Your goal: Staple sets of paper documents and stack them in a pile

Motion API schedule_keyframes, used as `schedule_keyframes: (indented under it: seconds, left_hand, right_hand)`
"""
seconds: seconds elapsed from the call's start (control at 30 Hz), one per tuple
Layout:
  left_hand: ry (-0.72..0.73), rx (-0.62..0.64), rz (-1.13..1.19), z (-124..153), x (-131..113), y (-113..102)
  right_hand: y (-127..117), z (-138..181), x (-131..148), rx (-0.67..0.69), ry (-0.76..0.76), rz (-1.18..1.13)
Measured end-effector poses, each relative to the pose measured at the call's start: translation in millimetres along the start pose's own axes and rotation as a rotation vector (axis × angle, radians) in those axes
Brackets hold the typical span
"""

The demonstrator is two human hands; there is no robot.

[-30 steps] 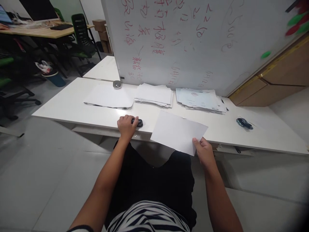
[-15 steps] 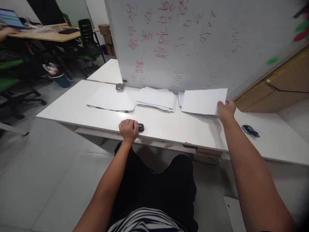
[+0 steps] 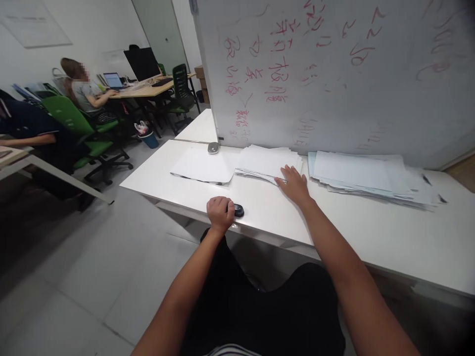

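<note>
Head view: L hand [image 3: 220, 212] is closed, fingers curled on small dark device [image 3: 238, 211] at tabletop [image 3: 371, 237] edge. R hand [image 3: 294, 182] is laid, fingers spread, on middle paper stack [image 3: 265, 160] at 1 o'clock. Bigger pile [image 3: 363, 173] is seen at 3 o'clock; middle paper stack not yet emptied.

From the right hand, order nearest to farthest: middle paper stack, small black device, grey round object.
1. Middle paper stack: touched by the right hand.
2. Small black device: near edge, at the left hand.
3. Grey round object: by the whiteboard.

Mostly hidden under left hand [image 3: 220, 211]: small dark object [image 3: 238, 211]; whiteboard [image 3: 334, 74] cut off top.
</note>
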State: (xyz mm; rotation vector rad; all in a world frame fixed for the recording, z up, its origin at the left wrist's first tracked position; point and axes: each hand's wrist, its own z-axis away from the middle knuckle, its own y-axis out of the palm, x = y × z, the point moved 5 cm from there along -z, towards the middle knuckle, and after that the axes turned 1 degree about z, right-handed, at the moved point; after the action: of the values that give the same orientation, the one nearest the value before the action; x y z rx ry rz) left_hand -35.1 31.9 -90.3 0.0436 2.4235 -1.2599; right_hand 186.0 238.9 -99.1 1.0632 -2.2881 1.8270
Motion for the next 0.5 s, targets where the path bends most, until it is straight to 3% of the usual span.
schedule_keyframes:
  seconds: [0.5]
  left_hand:
    - [-0.029, 0.002, 0.044, 2.1, 7.2, 7.0]
  right_hand:
    - [-9.7, 6.4, -1.6, -0.134, -0.104, 0.175]
